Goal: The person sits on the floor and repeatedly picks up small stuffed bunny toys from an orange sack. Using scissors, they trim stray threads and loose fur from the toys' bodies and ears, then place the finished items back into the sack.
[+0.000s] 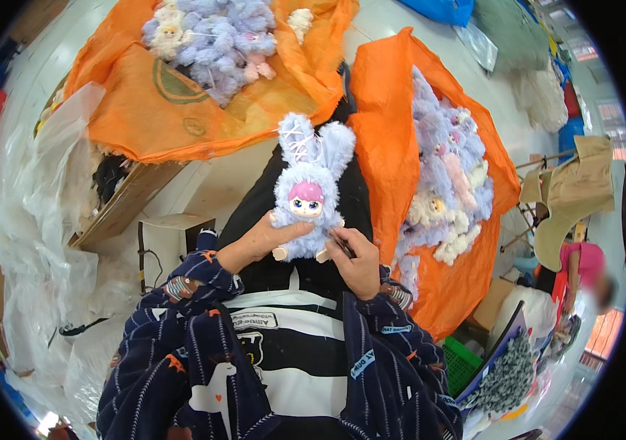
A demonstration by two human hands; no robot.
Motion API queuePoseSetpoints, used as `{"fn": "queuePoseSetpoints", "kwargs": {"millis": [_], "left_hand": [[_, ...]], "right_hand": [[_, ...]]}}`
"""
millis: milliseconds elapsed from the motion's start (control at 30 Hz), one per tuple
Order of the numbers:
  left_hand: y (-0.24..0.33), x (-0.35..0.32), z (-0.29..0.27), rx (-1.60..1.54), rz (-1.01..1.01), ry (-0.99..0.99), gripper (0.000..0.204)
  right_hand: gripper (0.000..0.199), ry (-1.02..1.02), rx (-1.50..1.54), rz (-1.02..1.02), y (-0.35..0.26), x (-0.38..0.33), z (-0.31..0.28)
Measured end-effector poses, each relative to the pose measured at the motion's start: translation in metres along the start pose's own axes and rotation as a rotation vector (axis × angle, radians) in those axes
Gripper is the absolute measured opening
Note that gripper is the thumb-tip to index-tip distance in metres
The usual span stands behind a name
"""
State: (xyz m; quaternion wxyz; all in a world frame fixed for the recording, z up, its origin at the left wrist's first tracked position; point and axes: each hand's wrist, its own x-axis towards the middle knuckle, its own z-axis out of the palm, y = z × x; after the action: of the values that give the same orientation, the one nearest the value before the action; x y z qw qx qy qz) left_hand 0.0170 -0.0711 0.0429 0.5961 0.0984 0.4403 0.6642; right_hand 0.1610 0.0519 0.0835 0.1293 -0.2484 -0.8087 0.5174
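A pale lilac plush bunny doll (307, 180) rests upright on my lap, with long ears, pink hair and a smooth molded face. White lacing crosses its left ear. My left hand (265, 238) grips the doll's body from the left, thumb lying across its chest. At the doll's lower right, my right hand (357, 260) is closed with fingers pinched together. Something small and dark shows between those fingertips, close against the fur; its kind is too small to tell.
An orange sack (148, 99) ahead on the left bears a heap of lilac and cream plush dolls (214, 48). Another orange sack (383, 139) at the right holds more. Clear plastic sheeting (42, 213) hangs left. A green crate (462, 365) and another person (584, 264) are at right.
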Motion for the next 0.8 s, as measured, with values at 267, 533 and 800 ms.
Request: {"fn": "queuePoseSetpoints", "kwargs": {"millis": [267, 533, 800], "left_hand": [[-0.015, 0.002, -0.002, -0.033, -0.144, 0.101, 0.034], [0.05, 0.051, -0.037, 0.014, 0.253, 0.335, 0.047], [0.081, 0.105, 0.01, 0.212, 0.419, 0.193, 0.029]], "right_hand": [[0.029, -0.072, -0.567, -0.352, -0.003, -0.001, -0.005], [0.026, 0.376, -0.037, 0.048, 0.04, 0.022, -0.044], [0.029, 0.612, 0.058, 0.434, 0.208, 0.06, -0.093]]}}
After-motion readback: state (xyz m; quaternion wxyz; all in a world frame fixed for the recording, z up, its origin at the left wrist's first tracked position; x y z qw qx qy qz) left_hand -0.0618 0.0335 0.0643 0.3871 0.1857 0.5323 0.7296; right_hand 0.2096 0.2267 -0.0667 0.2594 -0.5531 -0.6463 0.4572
